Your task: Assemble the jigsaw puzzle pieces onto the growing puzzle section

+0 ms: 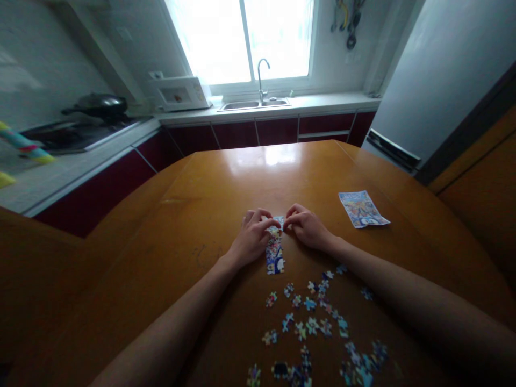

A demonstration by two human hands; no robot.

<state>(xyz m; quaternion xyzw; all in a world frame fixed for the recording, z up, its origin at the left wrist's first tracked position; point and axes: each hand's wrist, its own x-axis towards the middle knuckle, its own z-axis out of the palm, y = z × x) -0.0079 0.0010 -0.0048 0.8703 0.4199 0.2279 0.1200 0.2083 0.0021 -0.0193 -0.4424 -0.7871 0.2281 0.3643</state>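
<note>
A narrow strip of joined jigsaw puzzle (274, 257) lies flat on the wooden table, its long side pointing away from me. My left hand (253, 236) rests along the strip's left side, thumb and fingers bent in and pinching its far end. From the right, my right hand (305, 226) reaches the same far end with curled fingertips on the edge. The fingers partly cover the pieces there. Loose jigsaw pieces (310, 303) are scattered on the table nearer to me, between my forearms.
A creased picture sheet (363, 209) lies on the table (209, 188) to the right. Beyond the table are a sink with a tap (261, 80), a white microwave (181, 92), a stove with a black pan (99, 105) at left, and a fridge (439, 75) at right.
</note>
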